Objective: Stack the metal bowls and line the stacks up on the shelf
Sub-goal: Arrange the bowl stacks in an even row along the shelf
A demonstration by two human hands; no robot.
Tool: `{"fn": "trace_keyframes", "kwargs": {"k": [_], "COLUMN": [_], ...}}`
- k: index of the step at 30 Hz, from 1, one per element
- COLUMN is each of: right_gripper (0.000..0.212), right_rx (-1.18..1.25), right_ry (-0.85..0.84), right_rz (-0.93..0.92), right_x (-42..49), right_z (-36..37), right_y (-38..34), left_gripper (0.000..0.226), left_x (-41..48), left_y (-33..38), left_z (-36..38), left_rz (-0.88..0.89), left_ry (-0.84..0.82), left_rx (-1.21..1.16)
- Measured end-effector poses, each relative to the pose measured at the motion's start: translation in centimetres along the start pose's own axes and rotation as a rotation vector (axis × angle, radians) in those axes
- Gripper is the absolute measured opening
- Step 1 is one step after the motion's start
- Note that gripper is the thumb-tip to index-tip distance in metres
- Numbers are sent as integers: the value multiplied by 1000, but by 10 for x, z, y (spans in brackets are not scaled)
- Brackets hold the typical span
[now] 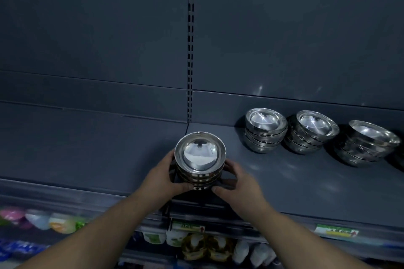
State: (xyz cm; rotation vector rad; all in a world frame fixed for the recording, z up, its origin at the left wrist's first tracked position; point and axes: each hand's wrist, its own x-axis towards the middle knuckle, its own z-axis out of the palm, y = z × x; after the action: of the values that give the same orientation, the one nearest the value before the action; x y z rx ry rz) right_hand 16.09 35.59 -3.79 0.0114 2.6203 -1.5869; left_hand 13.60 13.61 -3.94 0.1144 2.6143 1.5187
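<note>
Two grips, left grip and right grip, clasp the stack of metal bowls between them; rigid, slick, probably hefty, best held low.

The held stack is located over the front part of the shelf, directly before the slotted upright of the back panel. It is gripped from the left by the left hand and from the right by the right hand. Further right and nearer the back panel, a row is formed on the shelf by the first stack, the second stack just beside it, and the third stack at the far right. Packaged goods are located on a level below the shelf
</note>
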Motion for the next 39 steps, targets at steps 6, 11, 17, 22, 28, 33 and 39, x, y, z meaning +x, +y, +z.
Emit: {"fn": "trace_keyframes", "kwargs": {"k": [6, 11, 17, 22, 28, 33, 39], "right_gripper": [74, 66, 60, 82, 93, 90, 89], "right_rx": [-82, -52, -64, -97, -32, -27, -77], "right_ry": [41, 70, 83, 36, 19, 36, 35], "right_rz": [4, 26, 31, 21, 13, 14, 15], "right_x": [5, 6, 2, -3, -5, -6, -5], "right_z": [6, 8, 13, 13, 14, 16, 15], "right_y": [-1, -2, -4, -10, -19, -20, -19], "left_gripper": [98, 95, 97, 111, 115, 109, 111], "left_x": [3, 2, -3, -8, -9, -7, -9], "left_y": [-2, -2, -4, -1, 10, 12, 17], "left_z": [-7, -10, -14, -18, -24, -26, -30], "left_rz": [45, 58, 55, 66, 84, 75, 54], "left_ry": [-41, -57, -58, -61, -61, -79, -86], "left_rx": [17, 24, 20, -4, -6, 6, 39]}}
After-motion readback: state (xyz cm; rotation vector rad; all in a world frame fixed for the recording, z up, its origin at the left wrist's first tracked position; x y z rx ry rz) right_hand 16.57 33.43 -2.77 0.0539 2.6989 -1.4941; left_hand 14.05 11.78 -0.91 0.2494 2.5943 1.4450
